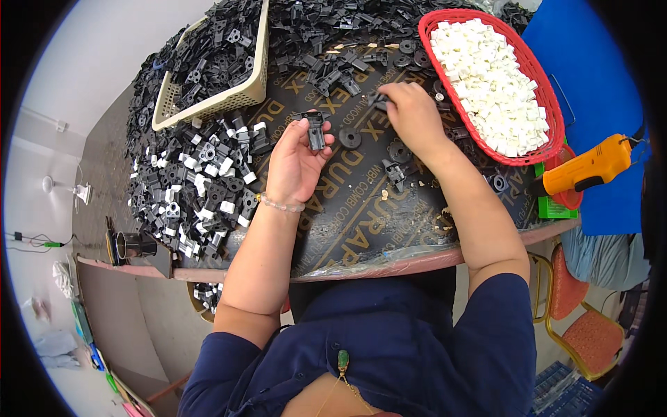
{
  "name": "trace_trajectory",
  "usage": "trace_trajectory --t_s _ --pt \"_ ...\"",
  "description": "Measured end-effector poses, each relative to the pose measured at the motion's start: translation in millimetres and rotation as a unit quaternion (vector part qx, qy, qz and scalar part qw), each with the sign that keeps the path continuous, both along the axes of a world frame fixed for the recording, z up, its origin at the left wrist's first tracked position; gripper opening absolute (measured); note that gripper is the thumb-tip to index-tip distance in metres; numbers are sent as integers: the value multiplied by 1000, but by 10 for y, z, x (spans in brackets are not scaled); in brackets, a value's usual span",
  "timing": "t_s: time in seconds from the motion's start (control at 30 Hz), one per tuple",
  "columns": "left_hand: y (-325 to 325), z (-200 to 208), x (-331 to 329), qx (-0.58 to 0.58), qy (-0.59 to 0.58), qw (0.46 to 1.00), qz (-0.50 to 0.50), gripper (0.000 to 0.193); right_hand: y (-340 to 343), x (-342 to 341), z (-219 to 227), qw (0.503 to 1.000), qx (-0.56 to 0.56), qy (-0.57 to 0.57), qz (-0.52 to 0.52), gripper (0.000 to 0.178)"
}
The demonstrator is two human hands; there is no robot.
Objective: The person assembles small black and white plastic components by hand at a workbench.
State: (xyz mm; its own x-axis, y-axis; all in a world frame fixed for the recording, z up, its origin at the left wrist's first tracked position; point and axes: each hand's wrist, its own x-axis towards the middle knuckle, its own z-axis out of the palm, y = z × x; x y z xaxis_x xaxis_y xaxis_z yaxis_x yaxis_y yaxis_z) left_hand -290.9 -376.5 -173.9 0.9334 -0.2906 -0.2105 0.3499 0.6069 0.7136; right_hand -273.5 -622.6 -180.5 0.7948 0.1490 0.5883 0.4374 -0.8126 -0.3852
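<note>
My left hand (295, 167) is turned palm up, its thumb and fingers closed on a black plastic bracket-like part (316, 133). Further right, my right hand (415, 117) pinches a small dark piece (379, 101) just above the table; its exact shape is partly hidden by the fingers. Between the hands lies a round black disc (349, 137) with a centre hole. Below my right hand are another black disc (399, 152) and a loose black part (395, 174).
A cream plastic basket (258, 87) of black parts stands at back left, with a pile of black-and-white parts (201, 182) before it. A red basket (549, 142) holds white pieces. An orange power screwdriver (589, 165) lies at right. More black parts (333, 24) cover the back.
</note>
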Motion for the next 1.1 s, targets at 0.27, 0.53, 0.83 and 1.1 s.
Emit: trace_trajectory --t_s 0.27,0.53,0.83,1.1 --pt "93 -93 58 -24 4 997 69 22 515 -465 342 918 -29 319 235 28" --pt "100 -88 65 -36 0 997 61 25 -74 -211 495 966 124 225 -23 25" --pt "59 -107 69 -20 4 998 57 19 -102 -293 251 971 -203 105 -63 19" --pt "40 -95 43 -27 7 998 49 18 -241 -304 179 914 -297 246 -125 19"
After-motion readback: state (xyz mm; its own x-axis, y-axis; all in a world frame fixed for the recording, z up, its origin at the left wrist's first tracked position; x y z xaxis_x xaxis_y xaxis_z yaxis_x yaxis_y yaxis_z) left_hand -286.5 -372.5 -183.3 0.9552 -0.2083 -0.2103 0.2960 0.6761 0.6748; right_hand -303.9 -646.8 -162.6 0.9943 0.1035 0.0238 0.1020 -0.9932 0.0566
